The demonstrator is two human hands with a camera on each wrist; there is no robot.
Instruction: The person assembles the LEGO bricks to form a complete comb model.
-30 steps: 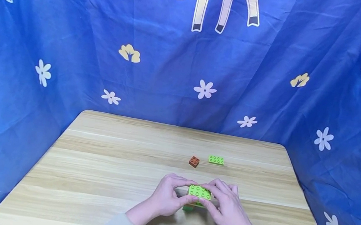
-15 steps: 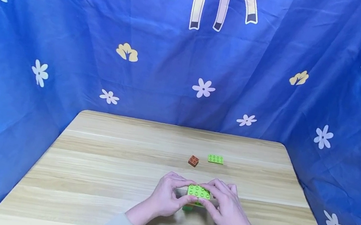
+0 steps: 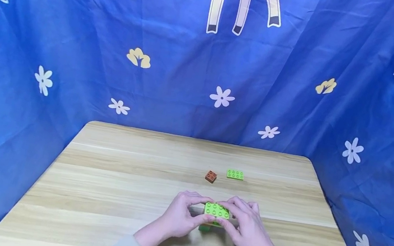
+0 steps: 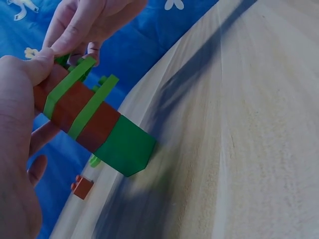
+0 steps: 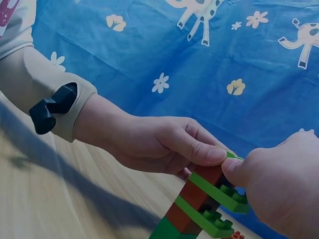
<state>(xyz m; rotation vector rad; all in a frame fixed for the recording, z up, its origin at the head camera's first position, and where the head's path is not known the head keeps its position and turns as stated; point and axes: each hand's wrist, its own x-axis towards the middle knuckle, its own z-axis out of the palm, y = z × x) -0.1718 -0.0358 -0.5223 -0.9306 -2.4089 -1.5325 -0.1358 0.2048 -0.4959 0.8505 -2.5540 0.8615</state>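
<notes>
Stack (image 3: 216, 214) of bricks held upright near the front of the table (image 3: 116, 179), dark green base brick touching the wood. Left hand (image 3: 179, 216) and right hand (image 3: 248, 228) both pinch its top, fingers curled round the light green plate (image 5: 219, 191) there. Brown and light green layers alternate below. Step in hand, by my reading: seating that top plate. Next move likely calls for even downward pressure with the base steadied. Loose brown brick (image 3: 210, 176) and green plate (image 3: 235, 174) lie apart, farther back.
</notes>
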